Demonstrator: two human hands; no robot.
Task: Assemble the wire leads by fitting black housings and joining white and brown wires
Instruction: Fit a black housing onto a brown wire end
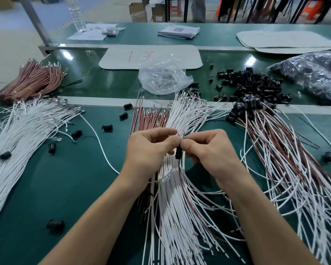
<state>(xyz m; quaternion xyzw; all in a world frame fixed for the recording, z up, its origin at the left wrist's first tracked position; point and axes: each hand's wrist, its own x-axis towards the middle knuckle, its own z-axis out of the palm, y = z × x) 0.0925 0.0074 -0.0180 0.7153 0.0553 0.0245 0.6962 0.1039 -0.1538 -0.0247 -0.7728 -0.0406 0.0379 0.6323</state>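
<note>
My left hand [149, 150] and my right hand [210, 150] meet at the centre of the green table, above a fan of white wires [180, 207]. Between their fingertips is a small black housing [178, 153]; both hands pinch it, and thin wires run down from it. A row of brown wires [151, 119] lies just beyond my left hand. Finished leads [287, 159], white and brown with black housings at their far ends, spread out to the right. Loose black housings [254, 85] are heaped at the back right.
A large sheaf of white wires [17, 140] lies at the left, a bundle of brown wires [33, 81] behind it. Stray housings [54, 224] dot the mat. A clear plastic bag [164, 77], a dark bag [313, 73], papers and a water bottle [77, 14] sit farther back.
</note>
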